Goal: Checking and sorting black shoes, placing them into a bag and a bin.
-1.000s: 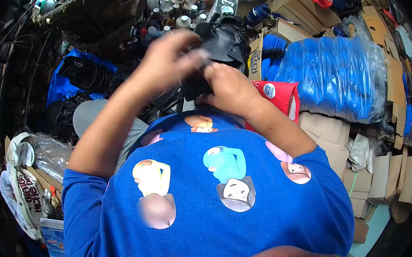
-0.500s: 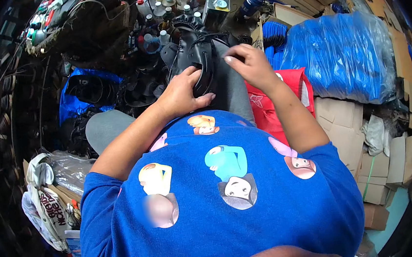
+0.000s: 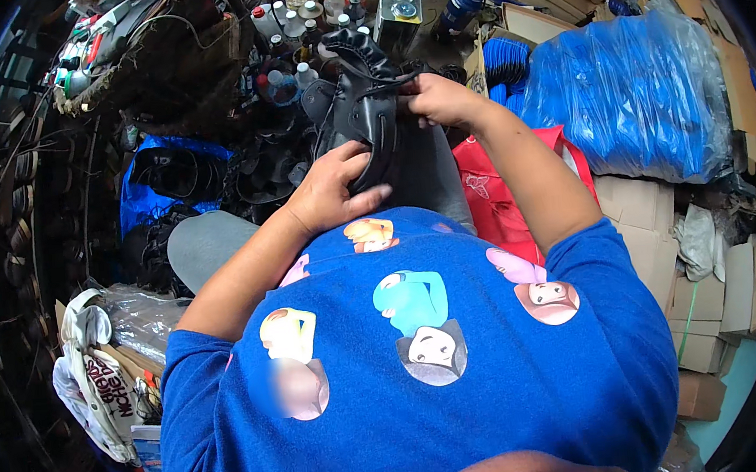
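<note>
A black leather shoe upper (image 3: 369,115) with a gathered toe end rests over my lap. My left hand (image 3: 335,186) is closed around its near end, fingers over the edge and thumb toward my body. At the upper's right side, my right hand (image 3: 440,103) is pinched close against it, beside a dark cord or lace (image 3: 408,80). What exactly its fingertips hold is hidden by the hand and the dark material.
Several bottles (image 3: 309,13) and a square metal can (image 3: 400,5) stand ahead. Black shoe parts (image 3: 260,170) lie left. To the right are a red bag (image 3: 492,199), a plastic-wrapped blue bundle (image 3: 623,102) and flattened cardboard (image 3: 632,209).
My right hand has moved left and slightly upward to the side of the shoe upper, its fingers closing. My left hand keeps its grip. The view has shifted slightly.
</note>
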Tool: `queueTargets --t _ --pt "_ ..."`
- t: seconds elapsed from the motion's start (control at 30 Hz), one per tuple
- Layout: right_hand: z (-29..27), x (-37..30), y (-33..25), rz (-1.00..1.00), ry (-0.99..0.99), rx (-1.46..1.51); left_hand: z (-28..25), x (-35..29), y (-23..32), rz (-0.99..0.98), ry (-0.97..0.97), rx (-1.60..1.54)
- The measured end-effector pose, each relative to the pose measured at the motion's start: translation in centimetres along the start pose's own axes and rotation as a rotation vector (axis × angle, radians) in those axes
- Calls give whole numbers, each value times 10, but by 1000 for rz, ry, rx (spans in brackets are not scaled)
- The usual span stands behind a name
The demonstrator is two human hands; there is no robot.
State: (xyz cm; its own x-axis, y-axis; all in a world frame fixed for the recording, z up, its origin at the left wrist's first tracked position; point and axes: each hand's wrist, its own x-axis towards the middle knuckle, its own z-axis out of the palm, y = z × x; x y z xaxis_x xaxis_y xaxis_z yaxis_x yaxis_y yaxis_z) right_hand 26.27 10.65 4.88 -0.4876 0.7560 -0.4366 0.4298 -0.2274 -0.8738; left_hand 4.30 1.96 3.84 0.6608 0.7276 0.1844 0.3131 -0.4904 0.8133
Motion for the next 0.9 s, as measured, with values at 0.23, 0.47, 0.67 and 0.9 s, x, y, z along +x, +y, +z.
queueTargets --t 0.23,0.47,0.67,0.9 --pt "-2 -20 37 -77 10 782 13 -12 -17 -216 198 -344" --pt "-3 -14 12 -17 87 -58 11 -5 -9 -1 25 -133" --pt "8 -32 20 -139 99 286 19 -25 -22 -351 103 -450" --pt "1 -23 39 -147 130 331 22 -7 -11 -363 -93 -385"
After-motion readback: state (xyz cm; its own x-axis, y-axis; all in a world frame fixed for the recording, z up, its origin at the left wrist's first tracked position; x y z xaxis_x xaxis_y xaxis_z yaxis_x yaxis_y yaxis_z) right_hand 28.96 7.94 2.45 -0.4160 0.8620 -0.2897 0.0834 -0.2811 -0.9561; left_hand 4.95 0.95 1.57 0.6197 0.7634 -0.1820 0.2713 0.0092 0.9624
